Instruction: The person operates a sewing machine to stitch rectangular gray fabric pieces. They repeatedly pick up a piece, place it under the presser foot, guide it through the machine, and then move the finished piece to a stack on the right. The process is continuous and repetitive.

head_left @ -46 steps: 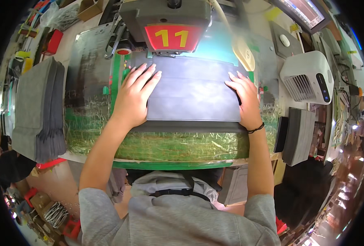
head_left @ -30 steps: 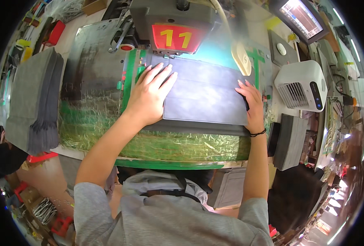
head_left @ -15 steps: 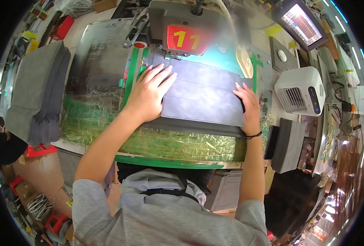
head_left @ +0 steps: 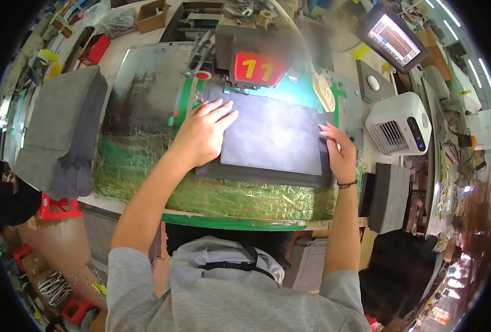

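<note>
A smooth grey rectangular panel (head_left: 273, 138) lies in bright light under the head of a machine (head_left: 251, 50). Beneath it a darker grey sheet (head_left: 295, 179) shows along the near and right sides. My left hand (head_left: 204, 135) rests flat at the panel's left edge, fingers stretched and slightly apart, fingertips close below the machine head. At the right edge is my right hand (head_left: 340, 155), its fingers reaching toward the panel and its thumb apart from them. Nothing shows gripped in either hand. The bed under the sheets has a crinkled green and clear covering (head_left: 245, 202).
To the left stands a thick pile of grey sheets (head_left: 57, 127). A small white fan unit (head_left: 397, 124), a mouse (head_left: 372, 82) and a lit screen (head_left: 393, 39) are on the right. Another grey stack (head_left: 388, 197) lies near the right corner. A pale hose end (head_left: 323, 93) hangs behind the panel.
The whole view has shifted, so machine and table sit lower in it. My right hand has drawn back off the panel's right edge, baring more dark sheet there. The left hand stays on its edge.
</note>
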Available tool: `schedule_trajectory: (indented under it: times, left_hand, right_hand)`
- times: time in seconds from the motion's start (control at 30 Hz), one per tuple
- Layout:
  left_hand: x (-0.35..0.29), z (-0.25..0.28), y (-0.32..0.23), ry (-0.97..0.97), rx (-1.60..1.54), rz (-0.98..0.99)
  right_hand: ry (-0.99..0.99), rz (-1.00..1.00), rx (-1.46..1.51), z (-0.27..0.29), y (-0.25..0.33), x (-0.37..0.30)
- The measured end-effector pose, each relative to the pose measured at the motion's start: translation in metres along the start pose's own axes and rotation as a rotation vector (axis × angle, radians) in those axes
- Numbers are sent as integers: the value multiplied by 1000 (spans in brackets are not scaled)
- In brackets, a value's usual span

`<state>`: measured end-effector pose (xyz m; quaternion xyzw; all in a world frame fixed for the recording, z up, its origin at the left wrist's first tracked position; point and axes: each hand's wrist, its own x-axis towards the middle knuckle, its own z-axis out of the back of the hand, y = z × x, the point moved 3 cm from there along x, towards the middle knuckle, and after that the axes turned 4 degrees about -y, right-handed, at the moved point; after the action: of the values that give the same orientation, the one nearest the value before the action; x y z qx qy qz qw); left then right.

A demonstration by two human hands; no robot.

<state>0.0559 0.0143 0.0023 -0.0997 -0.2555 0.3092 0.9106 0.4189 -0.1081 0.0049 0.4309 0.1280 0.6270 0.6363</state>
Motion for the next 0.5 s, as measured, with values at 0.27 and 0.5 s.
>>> schedule_trajectory:
  times: [0.27, 0.5]
  left_hand:
    - [33, 2, -39, 109, 132, 139]
    - [14, -55, -14, -16, 25, 232]
  right_hand:
    - [239, -367, 749, -105, 166, 28]
    - [266, -772, 1446, -185, 237, 77]
